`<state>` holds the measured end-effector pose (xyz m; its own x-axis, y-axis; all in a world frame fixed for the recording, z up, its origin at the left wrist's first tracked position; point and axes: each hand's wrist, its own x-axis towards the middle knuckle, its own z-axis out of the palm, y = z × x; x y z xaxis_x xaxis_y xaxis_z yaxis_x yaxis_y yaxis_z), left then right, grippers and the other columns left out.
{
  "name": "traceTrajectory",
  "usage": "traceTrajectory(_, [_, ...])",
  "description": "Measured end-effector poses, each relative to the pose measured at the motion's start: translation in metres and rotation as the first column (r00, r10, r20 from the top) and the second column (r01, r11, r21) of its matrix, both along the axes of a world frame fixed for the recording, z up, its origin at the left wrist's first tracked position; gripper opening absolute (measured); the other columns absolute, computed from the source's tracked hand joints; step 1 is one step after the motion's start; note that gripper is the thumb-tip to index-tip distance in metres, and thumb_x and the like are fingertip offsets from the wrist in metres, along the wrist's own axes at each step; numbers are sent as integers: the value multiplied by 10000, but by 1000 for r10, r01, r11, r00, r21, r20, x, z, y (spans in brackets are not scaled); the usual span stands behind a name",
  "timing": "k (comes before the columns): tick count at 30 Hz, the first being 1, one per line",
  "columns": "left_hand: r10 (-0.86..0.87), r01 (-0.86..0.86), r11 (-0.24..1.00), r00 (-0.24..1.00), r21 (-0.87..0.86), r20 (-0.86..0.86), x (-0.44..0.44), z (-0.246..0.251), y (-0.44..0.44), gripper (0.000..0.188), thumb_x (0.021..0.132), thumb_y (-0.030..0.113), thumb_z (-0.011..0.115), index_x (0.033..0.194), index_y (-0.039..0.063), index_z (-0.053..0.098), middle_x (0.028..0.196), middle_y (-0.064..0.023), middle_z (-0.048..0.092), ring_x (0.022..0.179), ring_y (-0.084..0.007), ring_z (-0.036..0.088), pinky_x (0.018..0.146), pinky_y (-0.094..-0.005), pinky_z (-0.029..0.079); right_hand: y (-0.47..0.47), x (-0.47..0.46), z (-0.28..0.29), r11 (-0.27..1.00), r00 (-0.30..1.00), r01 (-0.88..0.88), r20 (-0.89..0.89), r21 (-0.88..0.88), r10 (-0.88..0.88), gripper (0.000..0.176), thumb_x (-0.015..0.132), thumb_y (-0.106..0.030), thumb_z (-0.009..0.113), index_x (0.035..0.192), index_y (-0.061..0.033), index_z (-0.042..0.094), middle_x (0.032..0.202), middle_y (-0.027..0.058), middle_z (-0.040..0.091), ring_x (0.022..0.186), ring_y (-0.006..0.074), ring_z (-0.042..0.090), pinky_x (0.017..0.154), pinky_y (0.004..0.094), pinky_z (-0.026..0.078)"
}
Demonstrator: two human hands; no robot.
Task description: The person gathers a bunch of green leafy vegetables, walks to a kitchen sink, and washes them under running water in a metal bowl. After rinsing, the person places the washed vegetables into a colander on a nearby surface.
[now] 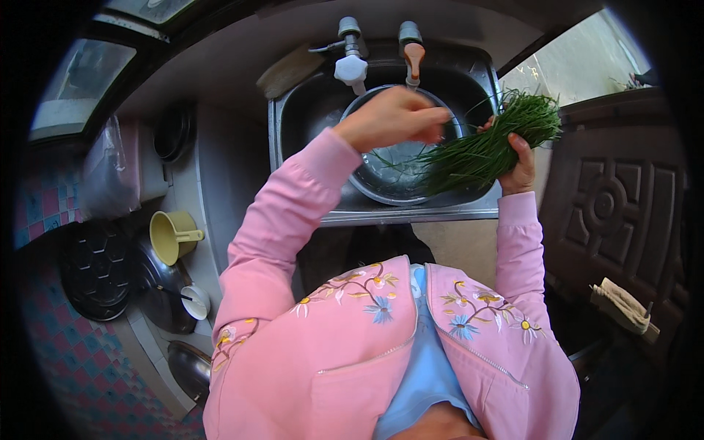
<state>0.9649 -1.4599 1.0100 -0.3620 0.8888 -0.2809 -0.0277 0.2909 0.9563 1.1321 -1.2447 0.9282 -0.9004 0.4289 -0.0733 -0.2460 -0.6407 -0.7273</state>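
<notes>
My right hand (pixel 521 162) grips a thick bunch of long, thin green leaves, possibly chives (pixel 489 140), beyond the right side of the sink. The loose leaf ends fan out to the left, over the rim of a round metal basin (pixel 379 195). Over that basin is my left hand (pixel 407 118), blurred, its fingers curled near the leaf tips. Whether it pinches any leaves cannot be made out. Water (pixel 401 165) shows inside the basin, which stands in a stainless steel sink (pixel 308 137) and is partly hidden by my left hand and the leaves.
Two taps, one with a white handle (pixel 350 70) and one with an orange handle (pixel 414 58), overhang the sink. A yellow plastic dipper (pixel 170 236), a white cup (pixel 196 303) and a dark lid (pixel 93 272) are at left. A brown panelled door (pixel 616 192) stands at right.
</notes>
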Motion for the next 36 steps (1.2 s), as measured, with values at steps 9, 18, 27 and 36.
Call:
traceTrajectory(9, [-250,-155,936,337,-315,-908,43,-203,-50,778,749,432,747,1340,16,458,1121,-182,656,1083,-360,605,1052,-561,295,35,12,6,995,1000,13,-14,98,-12,616,815,-190,652,1362,-24,423,1115,155,583,1066,274,577,998,449,451])
traceTrajectory(18, [-264,95,936,829,-339,-493,52,-184,-30,230,853,240,624,951,36,670,872,-205,666,864,-388,640,771,-441,493,31,12,11,998,999,5,-37,68,-3,601,791,-214,653,1314,14,463,1126,173,601,1060,333,596,960,464,485])
traceTrajectory(27, [244,20,941,649,336,-721,25,3,34,153,882,134,571,909,1,641,943,-176,608,921,-338,569,797,-405,444,9,-1,16,965,937,-261,-250,-39,243,716,765,-235,645,1386,13,390,1323,196,522,1249,396,490,1088,497,373])
traceTrajectory(36, [498,-166,837,625,521,-602,29,11,131,462,907,367,509,874,-67,662,1014,-294,626,1008,-449,557,925,-509,403,19,-31,23,984,988,-35,-153,-177,7,512,815,-198,613,1284,-14,528,1245,134,599,1144,294,570,1028,420,439])
